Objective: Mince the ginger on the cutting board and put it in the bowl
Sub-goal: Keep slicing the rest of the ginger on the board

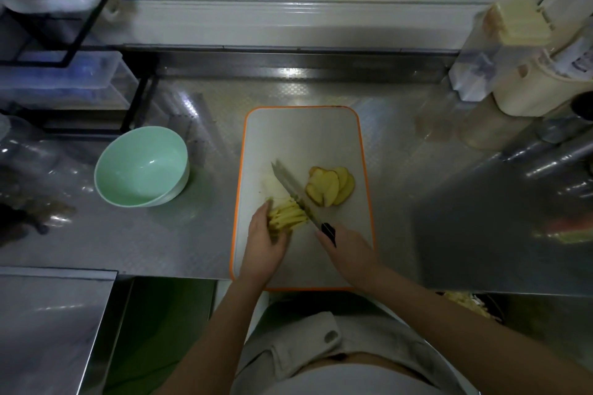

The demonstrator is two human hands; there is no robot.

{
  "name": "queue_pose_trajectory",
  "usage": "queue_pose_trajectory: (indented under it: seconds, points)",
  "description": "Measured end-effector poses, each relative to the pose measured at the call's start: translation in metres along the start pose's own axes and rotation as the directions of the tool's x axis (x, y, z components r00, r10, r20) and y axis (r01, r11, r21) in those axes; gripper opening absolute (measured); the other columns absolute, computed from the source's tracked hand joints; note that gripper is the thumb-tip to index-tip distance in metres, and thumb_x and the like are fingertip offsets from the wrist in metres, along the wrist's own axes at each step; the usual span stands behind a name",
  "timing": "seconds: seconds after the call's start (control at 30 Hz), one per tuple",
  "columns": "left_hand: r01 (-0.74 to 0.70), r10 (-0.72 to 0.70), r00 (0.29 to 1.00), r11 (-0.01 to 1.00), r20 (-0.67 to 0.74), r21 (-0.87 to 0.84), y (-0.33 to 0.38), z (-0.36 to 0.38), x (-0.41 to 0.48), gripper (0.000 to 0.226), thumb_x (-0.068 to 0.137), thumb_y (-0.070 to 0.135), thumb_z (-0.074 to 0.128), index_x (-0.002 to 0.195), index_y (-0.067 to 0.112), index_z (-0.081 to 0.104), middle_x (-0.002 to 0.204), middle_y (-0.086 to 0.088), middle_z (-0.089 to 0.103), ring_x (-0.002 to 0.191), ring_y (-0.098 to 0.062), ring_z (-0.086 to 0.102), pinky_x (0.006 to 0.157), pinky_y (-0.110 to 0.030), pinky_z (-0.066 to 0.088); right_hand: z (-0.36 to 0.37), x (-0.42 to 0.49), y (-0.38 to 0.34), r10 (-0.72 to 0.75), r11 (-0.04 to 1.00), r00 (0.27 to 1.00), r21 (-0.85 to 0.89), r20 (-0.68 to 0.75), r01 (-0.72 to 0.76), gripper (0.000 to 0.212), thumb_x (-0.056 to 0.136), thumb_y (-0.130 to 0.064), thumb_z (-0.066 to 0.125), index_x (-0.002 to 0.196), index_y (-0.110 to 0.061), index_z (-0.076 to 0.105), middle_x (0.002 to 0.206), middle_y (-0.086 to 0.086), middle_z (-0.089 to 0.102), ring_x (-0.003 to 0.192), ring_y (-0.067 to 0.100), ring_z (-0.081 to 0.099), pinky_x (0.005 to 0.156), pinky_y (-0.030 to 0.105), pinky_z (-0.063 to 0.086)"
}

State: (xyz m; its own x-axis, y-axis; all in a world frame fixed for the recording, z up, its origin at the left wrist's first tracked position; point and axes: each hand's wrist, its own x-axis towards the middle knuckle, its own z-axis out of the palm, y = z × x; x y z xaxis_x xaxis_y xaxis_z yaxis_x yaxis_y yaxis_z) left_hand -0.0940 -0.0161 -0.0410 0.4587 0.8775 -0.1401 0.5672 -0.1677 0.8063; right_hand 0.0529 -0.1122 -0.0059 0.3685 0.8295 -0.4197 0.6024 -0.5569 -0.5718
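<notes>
Right hand [345, 250] gripping knife [293, 194] handle, blade crossing ginger strips [285, 216] at 7 o'clock on cutting board [301, 131]. Left hand [263, 244] bunching strips; best keeping fingertips tucked, cuts close-spaced. Ginger slices [330, 186] waiting at 3 o'clock. Bowl [141, 167] sitting off-board at 9 o'clock.

no readable text, printed label [577, 56] on cream container [526, 90] at right too blurred

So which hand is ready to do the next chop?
The right hand: it grips the knife, its blade lying across the ginger strips that the left hand steadies.
</notes>
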Motion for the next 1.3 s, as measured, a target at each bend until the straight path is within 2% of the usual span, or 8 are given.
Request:
queue_pose_trajectory:
  seconds: [0.2, 0.4, 0.53, 0.63, 0.77, 0.97, 1.13, 1.3]
  points:
    - [-0.116, 0.131, 0.991, 0.952, -0.038, 0.285, 0.001, -0.013, 0.037, 0.038, 0.093, 0.01, 0.044, 0.13, 0.01, 0.052, 0.133, -0.012, 0.052, 0.123, -0.029, 0.045, 0.105, -0.032, 0.029, 0.001, 0.007, 0.01, 0.042, 0.999, 0.999, 0.028, -0.024, -0.041, 0.042, 0.098, -0.043, 0.035, 0.093, -0.008, 0.058, 0.088, 0.008, 0.063, 0.07, 0.016, 0.053, 0.059, 0.026, 0.037]
    - [-0.102, 0.076, 0.994, 0.888, 0.076, 0.448, 0.009, -0.02, 0.069, 0.022, 0.077, -0.002, 0.059, 0.096, 0.006, 0.067, 0.1, -0.017, 0.061, 0.096, -0.035, 0.055, 0.083, -0.034, 0.043, -0.002, 0.003, 0.008, 0.028, 0.998, 0.999, 0.054, -0.019, -0.027, 0.035, 0.099, -0.04, 0.036, 0.08, -0.014, 0.048, 0.075, 0.001, 0.053, 0.069, 0.019, 0.053, 0.059, 0.029, 0.038]
    - [-0.079, 0.0, 0.989, 0.842, 0.147, 0.534, 0.017, -0.022, 0.077, 0.014, 0.075, 0.003, 0.062, 0.08, 0.015, 0.066, 0.094, -0.014, 0.062, 0.097, -0.033, 0.054, 0.083, -0.034, 0.043, -0.004, 0.001, 0.007, 0.0, 0.999, 1.0, 0.05, -0.008, 0.0, 0.035, 0.1, -0.039, 0.034, 0.083, -0.013, 0.05, 0.08, 0.005, 0.056, 0.07, 0.018, 0.053, 0.06, 0.028, 0.038]
    - [-0.047, -0.002, 0.993, 0.914, 0.121, 0.404, 0.02, -0.023, 0.074, 0.02, 0.077, 0.005, 0.06, 0.073, 0.024, 0.062, 0.087, -0.011, 0.065, 0.09, -0.031, 0.059, 0.08, -0.036, 0.047, 0.0, 0.004, 0.012, 0.051, 0.997, 0.999, 0.062, -0.012, -0.05, 0.041, 0.097, -0.046, 0.035, 0.085, -0.011, 0.054, 0.08, 0.005, 0.059, 0.07, 0.018, 0.055, 0.06, 0.028, 0.04]
    - [-0.009, 0.008, 1.0, 0.952, 0.003, 0.305, 0.02, -0.031, 0.058, 0.015, 0.085, 0.008, 0.053, 0.095, 0.009, 0.063, 0.098, -0.017, 0.061, 0.095, -0.034, 0.056, 0.08, -0.038, 0.044, -0.002, 0.004, 0.013, 0.048, 0.998, 0.999, 0.043, -0.011, -0.047, 0.04, 0.097, -0.045, 0.035, 0.085, -0.012, 0.053, 0.078, 0.003, 0.058, 0.069, 0.018, 0.055, 0.059, 0.028, 0.04]
    - [0.035, -0.145, 0.961, 0.907, 0.235, 0.419, 0.009, -0.044, 0.035, 0.032, 0.076, 0.019, 0.067, 0.104, 0.014, 0.054, 0.108, -0.007, 0.05, 0.1, -0.026, 0.053, 0.08, -0.03, 0.041, -0.001, 0.008, 0.011, 0.056, 0.998, 0.998, 0.027, -0.003, -0.056, 0.039, 0.098, -0.044, 0.034, 0.084, -0.012, 0.051, 0.075, 0.001, 0.053, 0.068, 0.018, 0.052, 0.058, 0.027, 0.038]
    - [0.034, -0.094, 0.98, 0.947, 0.175, 0.319, 0.007, -0.044, 0.032, 0.024, 0.077, -0.001, 0.063, 0.099, 0.007, 0.058, 0.097, -0.011, 0.062, 0.088, -0.027, 0.059, 0.069, -0.02, 0.035, -0.008, 0.005, 0.006, 0.013, 0.999, 1.0, 0.037, 0.018, -0.014, 0.033, 0.1, -0.038, 0.035, 0.072, -0.02, 0.042, 0.066, -0.006, 0.045, 0.069, 0.018, 0.052, 0.059, 0.029, 0.039]
    - [0.063, -0.094, 0.99, 0.962, 0.105, 0.264, 0.01, -0.047, 0.031, 0.017, 0.082, -0.002, 0.06, 0.081, 0.014, 0.055, 0.081, -0.009, 0.061, 0.076, -0.018, 0.054, 0.063, -0.018, 0.03, -0.014, 0.0, 0.002, 0.016, 0.997, 1.0, 0.07, 0.027, -0.018, 0.032, 0.1, -0.037, 0.036, 0.077, -0.015, 0.046, 0.076, 0.004, 0.053, 0.072, 0.021, 0.055, 0.065, 0.035, 0.045]
